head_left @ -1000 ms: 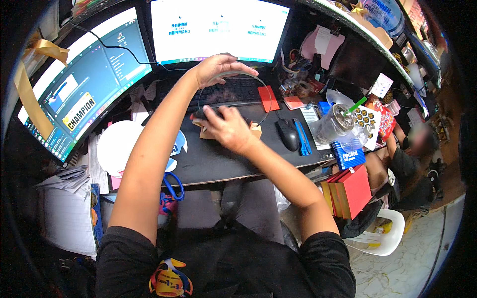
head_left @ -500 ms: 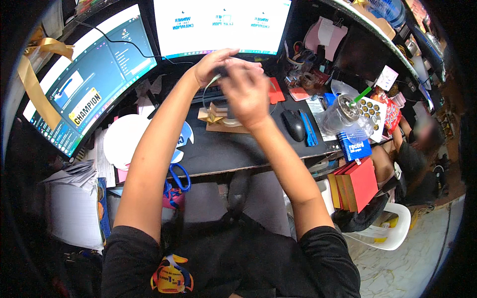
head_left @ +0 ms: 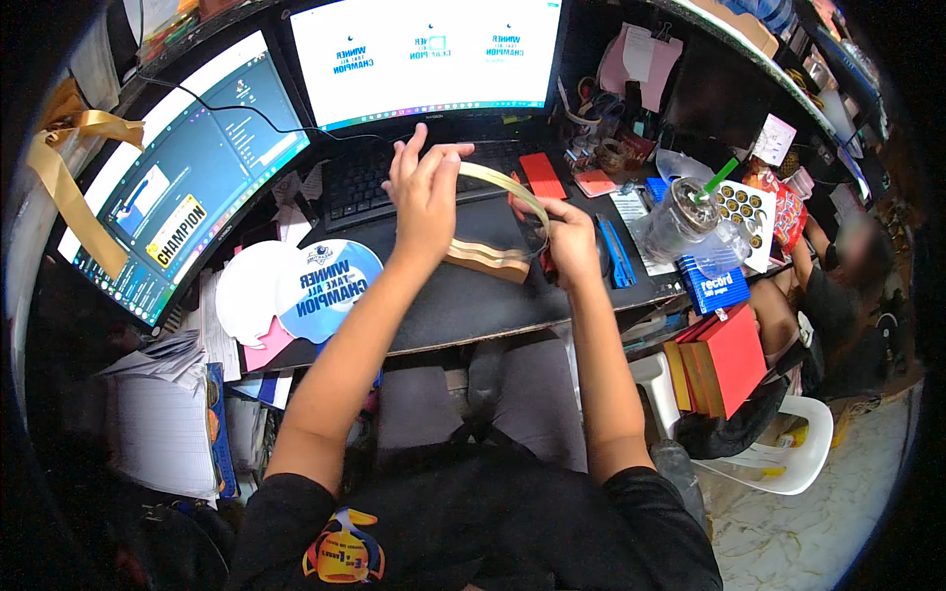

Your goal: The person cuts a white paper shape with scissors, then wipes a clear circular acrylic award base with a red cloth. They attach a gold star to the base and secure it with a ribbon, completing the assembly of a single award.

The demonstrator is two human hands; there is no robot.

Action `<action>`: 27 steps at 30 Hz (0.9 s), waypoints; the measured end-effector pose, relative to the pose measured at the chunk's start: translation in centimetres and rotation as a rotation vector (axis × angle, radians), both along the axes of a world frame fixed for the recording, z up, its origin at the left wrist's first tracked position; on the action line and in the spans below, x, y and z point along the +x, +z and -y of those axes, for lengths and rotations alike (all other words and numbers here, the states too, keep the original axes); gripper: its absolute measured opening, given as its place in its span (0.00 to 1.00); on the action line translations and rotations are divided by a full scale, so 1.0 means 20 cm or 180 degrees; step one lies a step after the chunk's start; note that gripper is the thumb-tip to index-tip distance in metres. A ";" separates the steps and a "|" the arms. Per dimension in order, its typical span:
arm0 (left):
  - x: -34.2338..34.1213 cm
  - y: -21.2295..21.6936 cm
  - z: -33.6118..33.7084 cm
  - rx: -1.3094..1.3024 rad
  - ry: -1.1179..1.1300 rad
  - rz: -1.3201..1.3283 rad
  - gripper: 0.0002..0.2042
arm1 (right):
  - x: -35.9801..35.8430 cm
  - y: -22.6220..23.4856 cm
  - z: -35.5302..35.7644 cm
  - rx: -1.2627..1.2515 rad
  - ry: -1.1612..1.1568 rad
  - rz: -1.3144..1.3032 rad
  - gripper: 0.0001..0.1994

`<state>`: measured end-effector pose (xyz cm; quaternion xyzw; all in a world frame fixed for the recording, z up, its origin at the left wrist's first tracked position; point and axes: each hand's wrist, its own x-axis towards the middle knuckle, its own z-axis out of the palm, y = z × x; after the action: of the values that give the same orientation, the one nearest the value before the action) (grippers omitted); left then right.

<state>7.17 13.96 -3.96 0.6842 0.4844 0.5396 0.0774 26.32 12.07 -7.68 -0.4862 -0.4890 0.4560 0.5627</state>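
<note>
My right hand (head_left: 570,241) is closed on the lower right end of a thin, curved, pale yellow-edged piece (head_left: 507,184), seen nearly edge-on. My left hand (head_left: 426,187) stands upright with its fingers spread, its thumb close to the upper end of that piece; I cannot tell whether they touch. Between my wrists lies a layered, gold-brown wooden block with a wavy edge (head_left: 488,260); whether it is joined to the curved piece is unclear. On the desk beside my left forearm sits a white and blue printed cutout (head_left: 320,286).
A keyboard (head_left: 360,197) lies beyond my left hand, under the monitor (head_left: 429,59). Right of my right hand are blue cutters (head_left: 618,253), a clear cup with a green straw (head_left: 685,217) and a blue record book (head_left: 714,283). Red boards (head_left: 734,360) rest near a white chair (head_left: 788,453). Another person sits far right.
My hands have moved apart: the right went down and right with the curved piece, the left turned upright. The clear round outline now shows edge-on. The view has shifted, uncovering the printed cutout.
</note>
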 end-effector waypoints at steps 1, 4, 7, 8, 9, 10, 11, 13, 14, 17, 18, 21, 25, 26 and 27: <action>-0.01 0.01 -0.06 0.0173 -0.0125 -0.0049 0.21 | -0.03 -0.01 0.04 0.0020 -0.0135 -0.0075 0.20; -0.02 0.03 -0.25 0.0057 -0.1403 0.0092 0.22 | -0.17 -0.04 0.20 0.0268 -0.0785 -0.0295 0.19; -0.01 0.05 -0.37 -0.0914 -0.2780 0.0930 0.21 | -0.34 -0.10 0.34 0.1398 -0.0908 0.0655 0.23; 0.00 0.06 -0.39 -0.1038 -0.3356 0.1050 0.20 | -0.38 -0.12 0.35 0.0795 -0.0403 0.0069 0.24; 0.02 0.07 -0.40 -0.1308 -0.4165 0.1255 0.20 | -0.40 -0.15 0.36 0.0553 -0.0161 -0.0249 0.27; 0.03 0.09 -0.40 -0.1405 -0.4876 0.1295 0.20 | -0.40 -0.17 0.34 0.1092 0.0092 0.0194 0.27; 0.03 0.11 -0.37 -0.1845 -0.4499 0.1438 0.20 | -0.39 -0.19 0.32 0.1119 -0.0115 0.0267 0.26; 0.00 0.15 -0.27 -0.2247 -0.3804 0.1318 0.22 | -0.32 -0.22 0.22 0.0926 -0.0382 -0.0372 0.25; -0.02 0.18 -0.23 -0.2181 -0.3284 0.1223 0.23 | -0.28 -0.22 0.15 0.0849 -0.0749 -0.0644 0.25; -0.09 0.27 -0.07 -0.1804 -0.2358 0.0799 0.26 | -0.25 -0.19 -0.04 0.0558 -0.1245 -0.0735 0.28; -0.09 0.28 -0.03 -0.1886 -0.2130 0.0595 0.28 | -0.26 -0.17 -0.09 0.0778 -0.1391 -0.0602 0.26; -0.08 0.29 0.03 -0.1811 -0.1428 0.0202 0.34 | -0.37 -0.06 -0.17 0.1203 -0.1573 -0.0321 0.30; -0.09 0.27 -0.01 -0.2067 -0.1502 0.0720 0.33 | -0.56 0.00 -0.01 0.2395 -0.1610 0.0682 0.34; -0.10 0.26 -0.02 -0.2104 -0.1759 0.0929 0.33 | -0.60 -0.01 0.06 0.2340 -0.1449 0.0994 0.34; -0.11 0.26 -0.03 -0.2195 -0.1946 0.1160 0.33 | -0.63 -0.03 0.14 0.2691 -0.1322 0.0995 0.35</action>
<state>4.96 14.59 1.15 0.6240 0.3904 0.4113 0.5375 13.65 9.24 -8.23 -0.3652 -0.6024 0.0176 0.7095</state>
